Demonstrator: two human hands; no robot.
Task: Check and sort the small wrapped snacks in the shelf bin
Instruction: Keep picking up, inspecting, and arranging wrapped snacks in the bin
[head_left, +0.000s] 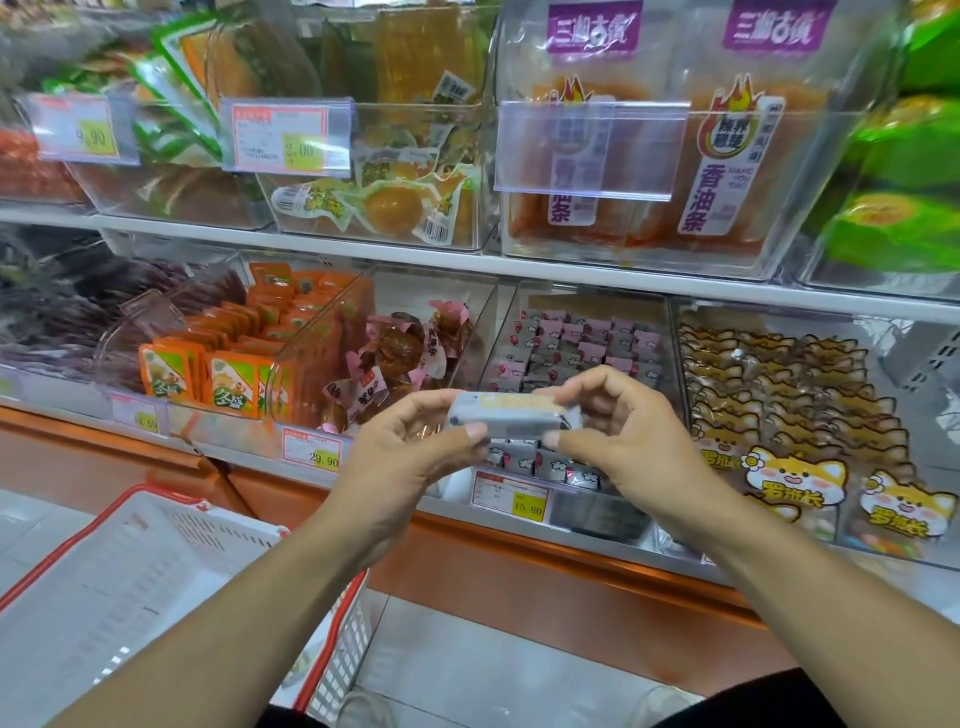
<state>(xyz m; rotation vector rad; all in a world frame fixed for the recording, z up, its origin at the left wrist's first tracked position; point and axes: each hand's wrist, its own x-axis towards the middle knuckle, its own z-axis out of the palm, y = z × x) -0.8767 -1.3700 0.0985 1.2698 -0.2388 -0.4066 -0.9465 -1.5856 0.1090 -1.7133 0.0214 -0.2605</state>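
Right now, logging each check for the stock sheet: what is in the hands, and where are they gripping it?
One small grey wrapped snack, held level. The left hand pinches its left end, the right hand its right end.

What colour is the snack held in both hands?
Grey wrapper with a pale yellow patch on top; head view.

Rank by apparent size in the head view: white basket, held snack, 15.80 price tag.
1. white basket, though it is nearest the camera
2. held snack
3. 15.80 price tag, close to the snack; unsure
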